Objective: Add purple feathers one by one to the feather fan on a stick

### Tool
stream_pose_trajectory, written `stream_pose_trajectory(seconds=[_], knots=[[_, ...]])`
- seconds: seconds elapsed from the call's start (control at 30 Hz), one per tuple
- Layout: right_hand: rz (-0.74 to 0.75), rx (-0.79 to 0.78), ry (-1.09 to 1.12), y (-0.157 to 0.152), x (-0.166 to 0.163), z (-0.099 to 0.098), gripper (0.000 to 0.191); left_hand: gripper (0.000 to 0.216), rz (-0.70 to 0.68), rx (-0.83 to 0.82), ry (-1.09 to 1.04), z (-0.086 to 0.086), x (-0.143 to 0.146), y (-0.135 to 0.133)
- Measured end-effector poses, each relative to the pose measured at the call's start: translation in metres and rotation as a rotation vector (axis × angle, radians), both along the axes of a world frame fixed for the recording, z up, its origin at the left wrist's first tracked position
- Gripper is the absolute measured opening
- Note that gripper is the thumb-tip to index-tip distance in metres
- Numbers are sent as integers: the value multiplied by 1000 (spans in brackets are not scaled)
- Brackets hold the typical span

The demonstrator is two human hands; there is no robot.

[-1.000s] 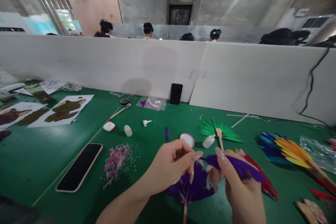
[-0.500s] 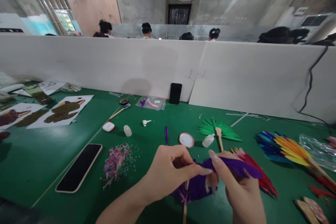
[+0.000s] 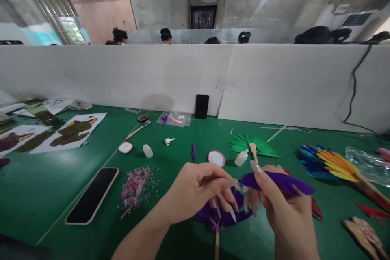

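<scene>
A loose purple feather [image 3: 286, 183] is pinched between the thumb and fingers of my right hand [image 3: 291, 215]. My left hand [image 3: 191, 195] is closed in a pinch at the feather's thin left end. Below both hands a fan of purple feathers [image 3: 243, 211] on a wooden stick [image 3: 217, 241] lies on the green table, partly hidden by my left hand. Beyond my hands are a small purple feather [image 3: 193, 152], a round white dish [image 3: 216, 159] and a white squeeze bottle [image 3: 241, 157]. A green feather fan [image 3: 254, 146] lies behind the bottle.
Blue-and-yellow feather fans [image 3: 332, 168] and wooden pieces [image 3: 364, 235] lie at the right. On the left are a phone [image 3: 92, 196], a pile of colourful bits [image 3: 138, 185], a small bottle [image 3: 148, 151] and paper pictures [image 3: 73, 132]. A white partition [image 3: 137, 73] closes the back.
My right hand has moved slightly right and up with the loose feather, away from the purple fan. My left fingers have spread below the pinch. The view has shifted slightly.
</scene>
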State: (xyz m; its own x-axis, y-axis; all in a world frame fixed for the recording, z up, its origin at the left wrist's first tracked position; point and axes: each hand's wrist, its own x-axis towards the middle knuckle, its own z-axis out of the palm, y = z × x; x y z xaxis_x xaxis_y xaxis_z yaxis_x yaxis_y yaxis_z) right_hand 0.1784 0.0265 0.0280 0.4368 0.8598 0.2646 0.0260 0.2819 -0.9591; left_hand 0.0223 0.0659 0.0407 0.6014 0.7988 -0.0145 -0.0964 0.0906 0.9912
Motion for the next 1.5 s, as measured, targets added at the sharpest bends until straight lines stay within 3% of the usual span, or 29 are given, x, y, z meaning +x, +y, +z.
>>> stream_pose_trajectory(seconds=[0.13, 0.33, 0.5, 0.67, 0.83, 1.0, 1.17, 1.37, 1.5], knots=[[8, 83, -45, -4, -3, -3, 41, 29, 42, -20, -143, 1, 1, -5], [-180, 177, -93, -24, -30, 4, 44, 11, 318, 367, -42, 5, -1, -18], [-108, 207, -61, -39, -40, 12, 39, 13, 232, 385, -87, 7, -10, -28], [-128, 279, -109, -48, -39, 18, 41, 20, 137, 459, -113, 10, -17, -39], [-233, 310, -143, -52, -46, 22, 44, 29, 158, 439, -204, 9, -14, -43], [-250, 353, -266, -52, -53, 20, 40, 19, 304, 446, -136, 7, -13, -41], [-269, 356, -324, -52, -50, 16, 35, 18, 215, 374, -183, 8, -16, -36], [-279, 349, -330, -47, -49, 10, 32, 23, 210, 362, -220, 8, -16, -33], [-307, 388, -297, -42, -49, 7, 31, 26, 186, 255, -272, 9, -13, -30]])
